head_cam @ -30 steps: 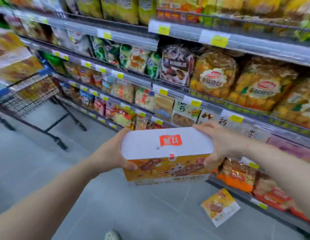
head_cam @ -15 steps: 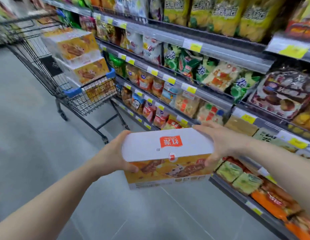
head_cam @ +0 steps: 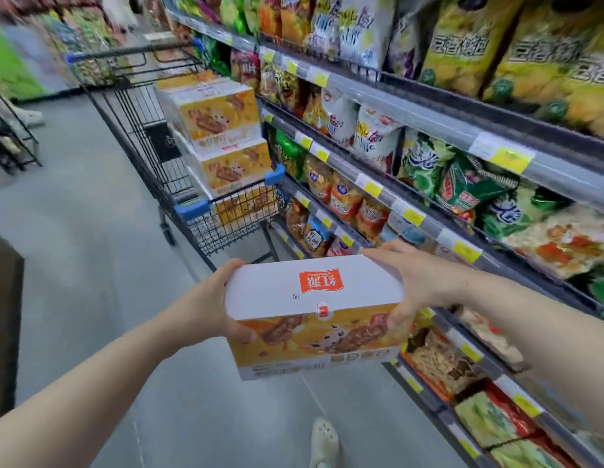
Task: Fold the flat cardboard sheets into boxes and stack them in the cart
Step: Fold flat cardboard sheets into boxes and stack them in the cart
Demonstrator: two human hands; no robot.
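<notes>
the left hand (head_cam: 206,307) gripped the left end of the folded box (head_cam: 315,314), thumb on its printed front, and the right hand (head_cam: 417,282) clamped the right end, the box held level in the air, short of the cart (head_cam: 226,217). the stack of boxes (head_cam: 223,136) there already rose above the cart's rim, so a careless set-down could have tipped it.

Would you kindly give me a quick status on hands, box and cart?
Left hand and right hand grip folded box by its ends. Cart ahead, boxes stacked inside. Floor between looks open.
</notes>
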